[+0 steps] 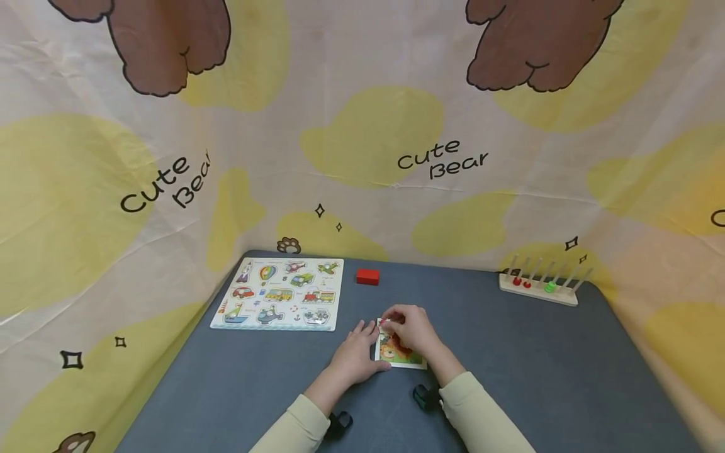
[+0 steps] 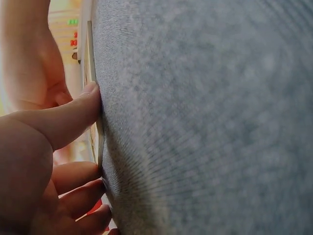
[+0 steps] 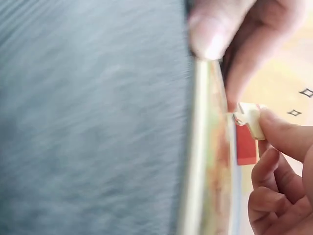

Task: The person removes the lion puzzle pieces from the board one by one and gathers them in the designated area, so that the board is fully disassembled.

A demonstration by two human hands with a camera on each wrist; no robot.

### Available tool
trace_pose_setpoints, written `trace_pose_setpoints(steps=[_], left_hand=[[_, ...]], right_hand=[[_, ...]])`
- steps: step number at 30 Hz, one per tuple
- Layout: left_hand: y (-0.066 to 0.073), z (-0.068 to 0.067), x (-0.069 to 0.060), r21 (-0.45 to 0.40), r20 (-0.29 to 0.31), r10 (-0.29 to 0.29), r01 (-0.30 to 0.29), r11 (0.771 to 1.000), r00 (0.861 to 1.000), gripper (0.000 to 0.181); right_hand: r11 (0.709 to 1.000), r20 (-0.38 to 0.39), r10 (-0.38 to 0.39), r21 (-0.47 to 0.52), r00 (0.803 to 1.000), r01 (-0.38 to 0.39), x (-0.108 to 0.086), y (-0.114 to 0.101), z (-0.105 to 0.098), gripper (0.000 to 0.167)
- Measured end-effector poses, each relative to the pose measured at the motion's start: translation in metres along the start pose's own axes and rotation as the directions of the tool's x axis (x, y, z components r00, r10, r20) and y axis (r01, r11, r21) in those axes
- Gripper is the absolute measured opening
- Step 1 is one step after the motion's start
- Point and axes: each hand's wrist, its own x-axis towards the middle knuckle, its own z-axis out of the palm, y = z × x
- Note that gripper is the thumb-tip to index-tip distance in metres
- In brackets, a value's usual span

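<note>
A small lion picture puzzle [image 1: 401,357] in a pale frame lies on the table. My left hand [image 1: 354,355] rests at its left side, fingers stretched along that edge. In the left wrist view, the left thumb [image 2: 73,115] touches the board's edge. Over the puzzle's upper part, my right hand [image 1: 413,328] pinches a small jigsaw puzzle piece between thumb and finger. The right wrist view shows this puzzle piece [image 3: 250,120] as pale and thick, with a rounded notch or knob, raised beside the board. My right hand covers part of the picture.
A vehicle picture board [image 1: 277,294] lies at the back left. Beside it sits a red block [image 1: 367,277]. A wooden peg stand [image 1: 538,292] with red and green beads stands at the back right. A printed cloth [image 1: 362,138] hangs behind the table [image 1: 538,365].
</note>
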Motion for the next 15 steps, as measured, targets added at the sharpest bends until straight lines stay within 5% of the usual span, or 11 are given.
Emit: trace_pose_setpoints(steps=[15], left_hand=[[0.001, 0.0, -0.002, -0.027, -0.01, 0.002, -0.002, 1.0, 1.0, 0.085]], right_hand=[[0.994, -0.142, 0.011, 0.107, 0.99, 0.005, -0.004, -0.005, -0.034, 0.009]])
